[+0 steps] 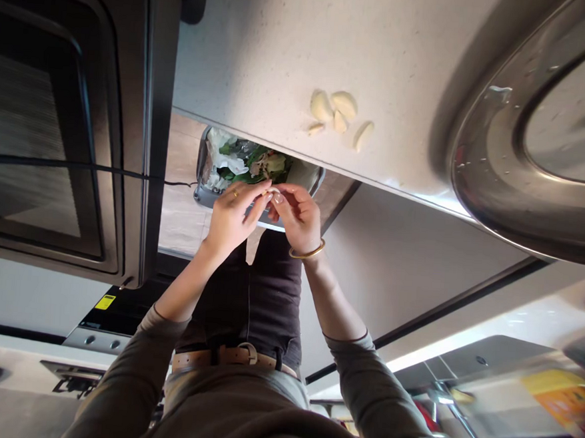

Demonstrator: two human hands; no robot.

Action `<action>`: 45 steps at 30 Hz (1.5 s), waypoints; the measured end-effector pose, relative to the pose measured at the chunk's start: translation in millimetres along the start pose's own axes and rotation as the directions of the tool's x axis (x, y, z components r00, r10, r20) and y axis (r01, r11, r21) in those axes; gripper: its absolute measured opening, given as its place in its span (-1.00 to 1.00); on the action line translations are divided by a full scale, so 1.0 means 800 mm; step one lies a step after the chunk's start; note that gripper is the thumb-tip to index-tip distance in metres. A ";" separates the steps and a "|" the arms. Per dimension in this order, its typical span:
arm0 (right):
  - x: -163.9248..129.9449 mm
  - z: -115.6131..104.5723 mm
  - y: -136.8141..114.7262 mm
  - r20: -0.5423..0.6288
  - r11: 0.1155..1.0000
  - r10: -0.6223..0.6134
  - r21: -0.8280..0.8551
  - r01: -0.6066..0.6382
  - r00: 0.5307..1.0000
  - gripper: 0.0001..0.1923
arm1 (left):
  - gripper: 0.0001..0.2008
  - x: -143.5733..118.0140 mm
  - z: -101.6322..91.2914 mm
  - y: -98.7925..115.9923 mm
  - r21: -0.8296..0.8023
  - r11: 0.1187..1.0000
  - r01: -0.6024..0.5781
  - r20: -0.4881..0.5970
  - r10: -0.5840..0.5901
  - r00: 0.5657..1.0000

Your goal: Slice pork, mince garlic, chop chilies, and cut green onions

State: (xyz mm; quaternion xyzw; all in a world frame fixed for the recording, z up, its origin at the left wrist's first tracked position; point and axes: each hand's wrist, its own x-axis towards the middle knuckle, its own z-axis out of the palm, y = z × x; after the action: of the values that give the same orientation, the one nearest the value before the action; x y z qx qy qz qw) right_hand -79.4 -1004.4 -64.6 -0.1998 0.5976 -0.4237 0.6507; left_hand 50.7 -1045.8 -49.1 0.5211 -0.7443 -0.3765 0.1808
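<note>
My left hand, with a ring on one finger, and my right hand, with a gold bangle at the wrist, meet fingertip to fingertip. Between them they pinch a small pale garlic clove. Both hands hover over an open waste bin on the floor, which holds white scraps and green leaves. Several peeled garlic cloves lie on the white counter just beyond the bin, apart from my hands.
A dark oven door fills the left side. A large wet metal bowl sits on the counter at the right. Blurred packaging and a metal rack show at the lower right.
</note>
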 end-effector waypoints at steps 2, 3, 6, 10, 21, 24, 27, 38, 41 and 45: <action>-0.001 0.005 0.002 -0.081 0.999 -0.030 -0.041 0.027 0.996 -0.67 | -0.74 -0.001 0.006 -0.002 0.088 0.996 0.005 0.023 -0.007 1.000; -0.002 0.007 0.002 -0.114 0.998 -0.046 -0.056 0.039 0.992 -0.67 | -0.74 -0.003 0.009 -0.003 0.123 0.992 0.014 0.033 -0.018 0.999; -0.002 0.013 0.000 -0.135 0.996 -0.065 -0.069 0.056 0.989 -0.67 | -0.72 -0.009 0.018 -0.006 0.189 0.981 0.036 0.040 -0.045 0.998; 0.002 0.013 -0.003 -0.052 1.000 -0.021 0.016 0.022 0.998 -0.68 | -0.71 -0.019 0.022 -0.016 0.213 0.977 0.013 0.047 -0.024 0.999; 0.015 0.002 -0.008 0.165 0.862 0.260 0.405 -0.305 0.952 -0.71 | -0.68 -0.013 0.010 -0.011 -0.140 0.984 0.110 0.087 -0.098 0.991; 0.014 0.004 -0.006 0.097 0.868 0.265 0.409 -0.282 0.959 -0.70 | -0.73 -0.003 0.007 -0.009 -0.109 0.988 0.108 0.018 -0.107 0.994; 0.015 0.002 -0.004 0.075 0.896 0.250 0.360 -0.260 0.965 -0.68 | -0.71 0.001 0.004 -0.011 -0.074 0.997 0.034 -0.022 -0.036 0.999; 0.018 -0.010 0.008 0.062 0.938 0.256 0.225 -0.264 0.965 -0.55 | -0.86 0.006 -0.006 -0.011 -0.099 0.994 -0.042 0.029 0.045 0.999; 0.017 -0.012 0.010 0.074 0.944 0.256 0.195 -0.266 0.964 -0.53 | -0.90 0.010 -0.015 -0.012 -0.107 0.993 -0.039 0.112 0.051 0.992; 0.018 -0.013 0.008 0.084 0.952 0.241 0.172 -0.252 0.967 -0.55 | -0.89 0.010 -0.021 -0.012 -0.072 0.996 -0.054 0.181 0.066 0.981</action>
State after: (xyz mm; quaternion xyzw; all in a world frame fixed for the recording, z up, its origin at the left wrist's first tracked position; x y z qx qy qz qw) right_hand -88.2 -1009.4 -80.2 -0.0765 0.5562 -0.3856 0.7322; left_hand 64.7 -1060.6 -46.3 0.4553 -0.7602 -0.4416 0.1402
